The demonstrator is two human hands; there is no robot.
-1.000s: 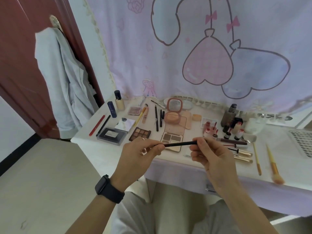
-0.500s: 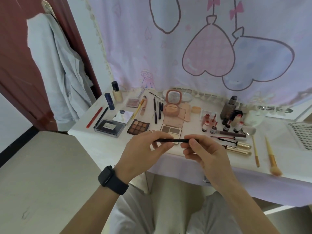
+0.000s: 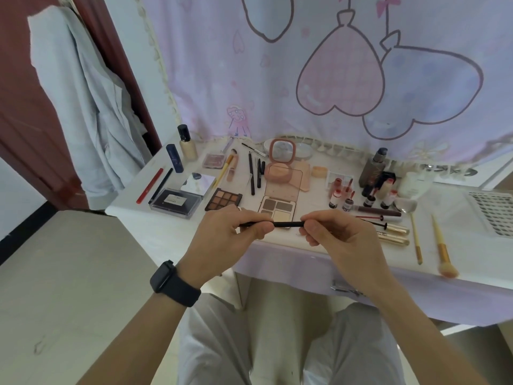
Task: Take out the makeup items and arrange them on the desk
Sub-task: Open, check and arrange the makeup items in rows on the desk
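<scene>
A thin black makeup pencil (image 3: 287,224) lies level between my two hands, just above the desk's front edge. My left hand (image 3: 227,234) pinches its left end and my right hand (image 3: 336,234) pinches its right end. Behind the pencil the white desk (image 3: 166,234) carries many makeup items: an open brown eyeshadow palette (image 3: 223,199), a grey-beige palette (image 3: 277,208), a pink compact with mirror (image 3: 280,162), a black boxed palette (image 3: 175,202) and several black pencils (image 3: 255,173).
Small red-capped bottles (image 3: 361,195) and gold tubes (image 3: 394,234) crowd the right side, with two brushes (image 3: 441,248) near the front edge. A foundation bottle (image 3: 187,145) stands at the back left. A pale garment (image 3: 83,107) hangs on the door to the left. A patterned curtain (image 3: 333,79) backs the desk.
My hands have drawn closer together along the pencil, so less of its shaft shows between them. The view has tilted slightly downward.
</scene>
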